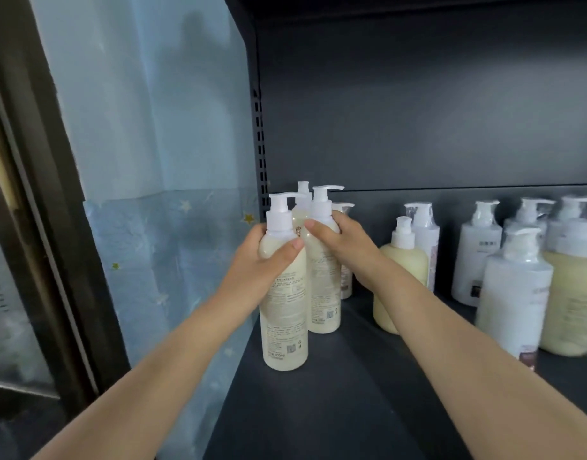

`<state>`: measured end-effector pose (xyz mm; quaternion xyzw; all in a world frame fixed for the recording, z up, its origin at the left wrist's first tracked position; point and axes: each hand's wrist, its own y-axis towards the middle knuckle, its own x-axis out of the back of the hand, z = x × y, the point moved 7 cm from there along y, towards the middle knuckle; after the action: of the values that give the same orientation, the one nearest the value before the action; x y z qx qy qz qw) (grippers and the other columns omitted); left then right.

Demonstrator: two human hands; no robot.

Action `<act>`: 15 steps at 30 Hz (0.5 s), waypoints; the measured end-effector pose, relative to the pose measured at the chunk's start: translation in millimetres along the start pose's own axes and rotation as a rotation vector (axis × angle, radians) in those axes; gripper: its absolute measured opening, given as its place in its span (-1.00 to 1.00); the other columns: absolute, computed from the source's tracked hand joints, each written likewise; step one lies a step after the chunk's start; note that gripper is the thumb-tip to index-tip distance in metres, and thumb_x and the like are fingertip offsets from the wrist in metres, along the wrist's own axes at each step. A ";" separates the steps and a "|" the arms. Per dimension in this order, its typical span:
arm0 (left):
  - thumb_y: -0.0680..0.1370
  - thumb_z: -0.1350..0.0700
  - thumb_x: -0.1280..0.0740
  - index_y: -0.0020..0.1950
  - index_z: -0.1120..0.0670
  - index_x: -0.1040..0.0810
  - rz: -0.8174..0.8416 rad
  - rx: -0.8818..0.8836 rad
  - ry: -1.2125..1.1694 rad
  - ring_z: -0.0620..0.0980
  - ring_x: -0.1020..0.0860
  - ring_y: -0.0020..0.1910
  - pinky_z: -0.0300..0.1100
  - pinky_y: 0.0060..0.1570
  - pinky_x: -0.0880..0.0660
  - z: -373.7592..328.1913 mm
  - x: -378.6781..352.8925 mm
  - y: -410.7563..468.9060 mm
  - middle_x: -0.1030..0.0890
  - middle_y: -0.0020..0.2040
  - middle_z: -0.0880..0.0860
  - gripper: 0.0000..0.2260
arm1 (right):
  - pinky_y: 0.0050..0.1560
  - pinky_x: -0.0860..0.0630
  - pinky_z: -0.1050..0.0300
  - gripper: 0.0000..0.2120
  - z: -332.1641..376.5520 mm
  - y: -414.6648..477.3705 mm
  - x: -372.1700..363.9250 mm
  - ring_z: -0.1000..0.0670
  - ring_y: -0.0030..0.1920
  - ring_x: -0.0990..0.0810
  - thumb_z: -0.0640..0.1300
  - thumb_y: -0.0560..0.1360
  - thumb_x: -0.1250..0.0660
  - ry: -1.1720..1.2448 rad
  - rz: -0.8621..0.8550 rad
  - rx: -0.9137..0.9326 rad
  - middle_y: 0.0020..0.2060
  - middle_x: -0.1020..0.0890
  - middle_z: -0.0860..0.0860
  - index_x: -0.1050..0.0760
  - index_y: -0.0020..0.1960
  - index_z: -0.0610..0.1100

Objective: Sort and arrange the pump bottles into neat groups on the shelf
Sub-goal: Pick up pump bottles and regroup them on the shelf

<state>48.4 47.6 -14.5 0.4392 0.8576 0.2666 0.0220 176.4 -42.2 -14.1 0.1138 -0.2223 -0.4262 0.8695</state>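
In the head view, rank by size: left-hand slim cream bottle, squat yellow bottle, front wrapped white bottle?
Slim cream pump bottle, wrapped white pump bottle: alike, taller versus wider.
Smallest: squat yellow pump bottle, farther back.

Slim bottles [285, 313] left on shelf [351, 393]

Rear pump bottle [300, 210] largely hidden; rightmost bottle [574, 293] blurred, edge-cropped.

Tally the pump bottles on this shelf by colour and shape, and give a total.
Tall slim cream bottles: 3 (the left hand and the right hand grip one each)
Broad cream bottles: 2
White bottles: 5, one mostly hidden
Total: 10
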 end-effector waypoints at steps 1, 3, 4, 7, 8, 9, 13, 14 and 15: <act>0.50 0.03 -0.33 0.11 0.02 -0.45 0.000 -0.001 0.021 -0.39 -0.55 -0.29 -0.57 -0.40 -0.38 0.3 0.6 0.1 -0.56 -0.15 -0.16 -0.79 | 0.14 -0.56 -0.04 -0.59 -0.2 -0.3 0.0 0.05 0.02 -0.66 0.20 0.42 -0.34 -0.003 0.007 -0.011 0.04 -0.66 0.05 -0.52 0.16 -0.01; 0.50 -0.01 -0.33 0.11 0.00 -0.45 0.008 0.004 0.070 -0.36 -0.53 -0.26 -0.59 -0.40 -0.37 0.6 1.8 0.5 -0.55 -0.14 -0.17 -0.78 | 0.16 -0.55 -0.03 -0.53 0.8 -1.6 -0.1 0.06 0.04 -0.65 0.25 0.38 -0.33 -0.021 0.025 -0.040 0.06 -0.65 0.07 -0.51 0.18 0.01; 0.50 -0.02 -0.32 0.11 0.00 -0.44 0.015 0.013 0.089 -0.36 -0.53 -0.24 -0.59 -0.40 -0.37 0.0 1.8 0.2 -0.55 -0.13 -0.18 -0.77 | 0.18 -0.53 -0.02 -0.50 1.1 -2.4 0.0 0.07 0.05 -0.64 0.28 0.37 -0.32 -0.044 0.037 -0.055 0.07 -0.64 0.09 -0.50 0.18 0.02; 0.51 -0.07 -0.31 0.15 0.02 -0.43 0.044 0.038 0.144 -0.30 -0.52 -0.15 -0.47 -0.33 -0.43 -2.8 1.4 -0.8 -0.55 -0.09 -0.17 -0.72 | 0.18 -0.49 0.06 -0.52 5.2 -5.2 1.7 0.07 0.13 -0.57 0.28 0.44 -0.25 -0.159 0.066 -0.111 0.12 -0.59 0.11 -0.46 0.22 0.00; 0.50 -0.10 -0.30 0.16 0.02 -0.42 0.057 0.047 0.177 -0.29 -0.51 -0.12 -0.43 -0.29 -0.43 -3.8 2.1 -0.4 -0.55 -0.07 -0.17 -0.69 | 0.17 -0.47 0.08 -0.53 7.7 -5.5 2.5 0.05 0.15 -0.55 0.26 0.48 -0.23 -0.208 0.076 -0.129 0.14 -0.56 0.10 -0.45 0.22 -0.03; 0.50 -0.15 -0.28 0.17 0.01 -0.41 0.074 0.059 0.222 -0.26 -0.52 -0.09 -0.38 -0.23 -0.43 -4.2 2.6 -0.1 -0.55 -0.05 -0.17 -0.65 | 0.16 -0.45 0.09 -0.54 11.1 -7.6 3.8 0.02 0.15 -0.53 0.25 0.50 -0.21 -0.260 0.084 -0.140 0.15 -0.55 0.07 -0.43 0.22 -0.06; 0.28 -0.50 -0.11 0.22 0.01 -0.44 0.199 0.128 0.522 -0.04 -0.55 0.11 -0.06 0.13 -0.46 -9.9 5.7 1.7 -0.59 0.12 -0.07 -0.26 | 0.07 -0.38 0.15 -0.41 28.2 -13.6 13.9 -0.02 0.18 -0.48 0.23 0.52 -0.19 -0.580 0.091 -0.129 0.16 -0.48 0.01 -0.35 0.35 -0.19; 0.28 -0.51 -0.06 0.22 0.00 -0.47 0.227 0.129 0.596 -0.01 -0.55 0.11 -0.06 0.13 -0.45 -13.4 5.1 0.1 -0.60 0.13 -0.04 -0.24 | 0.04 -0.34 0.16 -0.41 32.5 -16.5 16.4 -0.04 0.21 -0.46 0.21 0.53 -0.18 -0.657 0.094 -0.124 0.22 -0.47 -0.03 -0.34 0.36 -0.21; 0.36 -0.48 -0.04 0.20 0.01 -0.49 0.246 0.130 0.663 0.01 -0.56 0.10 -0.10 0.09 -0.43 -17.4 4.5 -1.5 -0.61 0.12 -0.01 -0.30 | 0.02 -0.33 0.17 -0.43 37.2 -19.8 19.0 -0.04 0.20 -0.46 0.19 0.54 -0.17 -0.726 0.098 -0.112 0.27 -0.47 -0.06 -0.35 0.35 -0.22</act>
<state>39.9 42.7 0.6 0.4294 0.7739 0.3402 -0.3178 155.0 -69.6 16.3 -0.1033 -0.4979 -0.4080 0.7583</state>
